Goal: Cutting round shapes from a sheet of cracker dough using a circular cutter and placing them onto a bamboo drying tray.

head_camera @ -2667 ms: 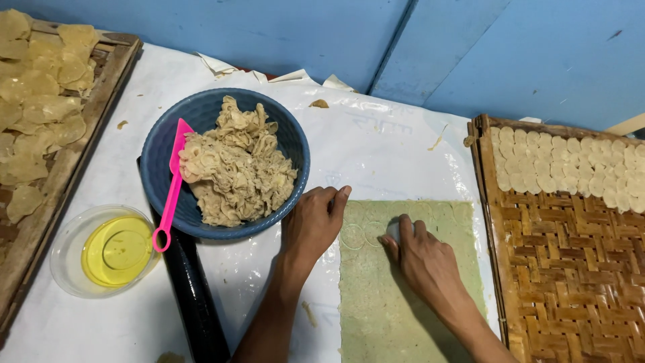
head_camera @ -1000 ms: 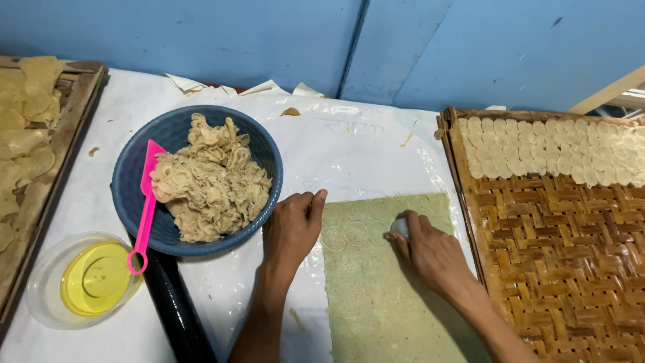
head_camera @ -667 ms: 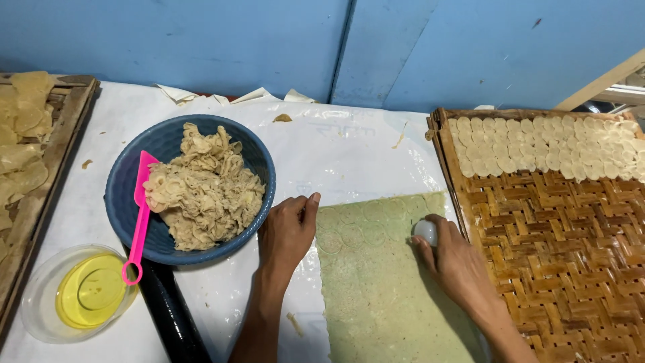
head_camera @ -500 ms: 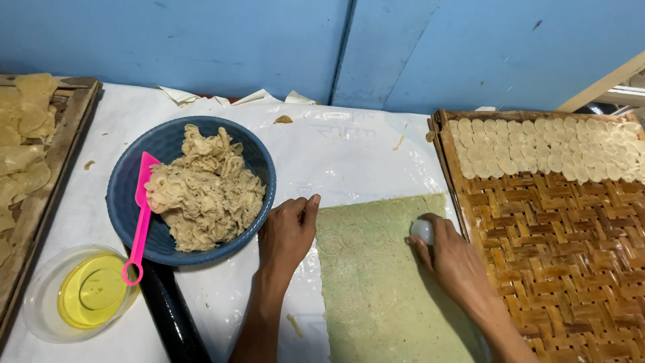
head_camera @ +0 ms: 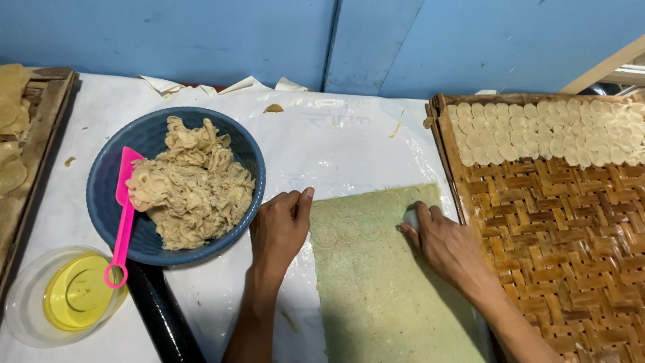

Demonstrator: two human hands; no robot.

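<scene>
Your left hand (head_camera: 279, 228) lies flat, fingers together, on the white plastic-covered counter (head_camera: 349, 141), its fingertips pinning the left edge of the thin pale-green rolled dough sheet (head_camera: 383, 282). Your right hand (head_camera: 447, 245) is closed around a small round whitish cutter (head_camera: 411, 216), pressed down near the sheet's top right corner. A moment ago that hand sat nearer the middle of the sheet; it has shifted right, toward the woven bamboo drying tray (head_camera: 578, 249), and a row of faint circle marks (head_camera: 349, 228) now shows across the top of the dough. That suggests the cutting runs left to right and this row is almost finished. The tray just beside the sheet carries rows of pale cut discs (head_camera: 544, 134) along its far edge. To your left stand a blue bowl (head_camera: 107, 195) heaped with beige dough scraps (head_camera: 191, 181), a pink spatula (head_camera: 121, 222) leaning in it, a clear tub of yellow oil (head_camera: 67, 296), and a black rolling pin (head_camera: 161, 316).
</scene>
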